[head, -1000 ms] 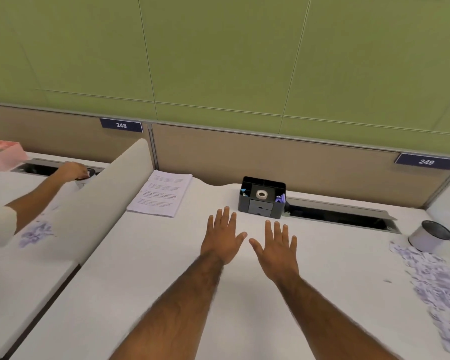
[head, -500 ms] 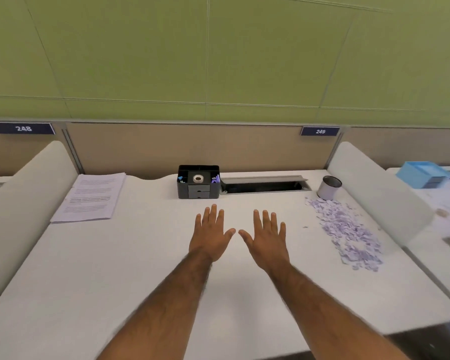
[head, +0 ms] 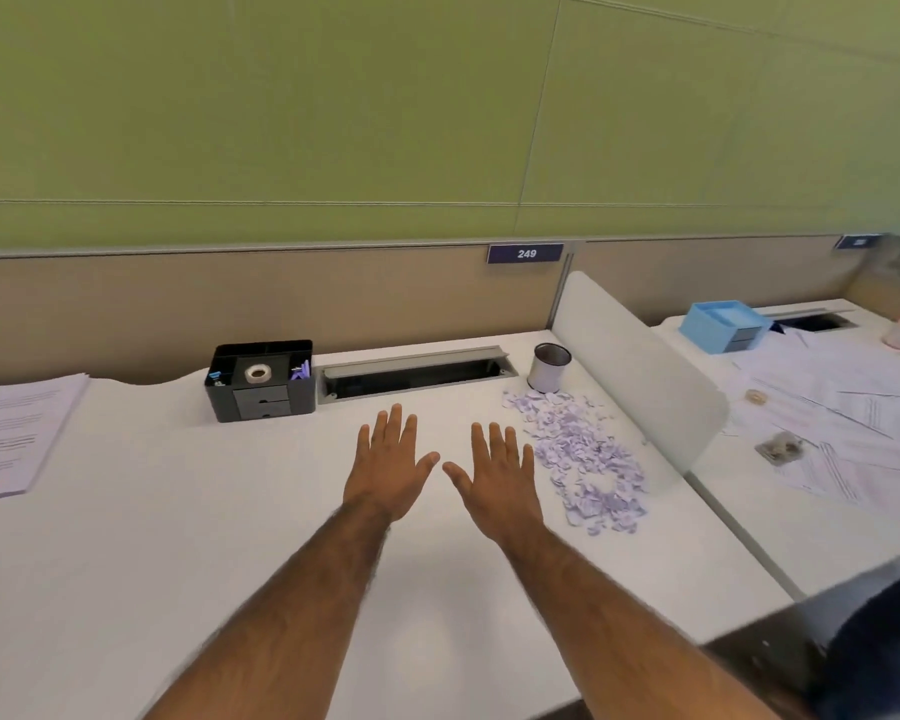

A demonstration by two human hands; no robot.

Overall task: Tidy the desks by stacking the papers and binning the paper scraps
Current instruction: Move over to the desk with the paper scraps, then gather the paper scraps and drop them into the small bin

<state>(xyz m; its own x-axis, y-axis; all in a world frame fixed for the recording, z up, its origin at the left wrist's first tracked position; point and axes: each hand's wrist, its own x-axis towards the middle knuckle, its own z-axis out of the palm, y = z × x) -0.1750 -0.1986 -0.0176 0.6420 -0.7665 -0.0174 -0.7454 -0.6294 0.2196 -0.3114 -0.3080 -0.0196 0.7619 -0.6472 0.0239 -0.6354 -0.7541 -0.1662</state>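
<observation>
Your gaze swung right, bringing the paper scraps (head: 578, 454) just beside your right hand (head: 500, 475), a cup (head: 551, 367) beyond them. That hand and your left hand (head: 388, 467) stayed flat, fingers straight and spread, holding nothing; the papers (head: 11, 433) lay far left.

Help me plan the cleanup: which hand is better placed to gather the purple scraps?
Right, probably: the right hand is open beside the paper scraps; the left hand, also open, sits farther off.
</observation>
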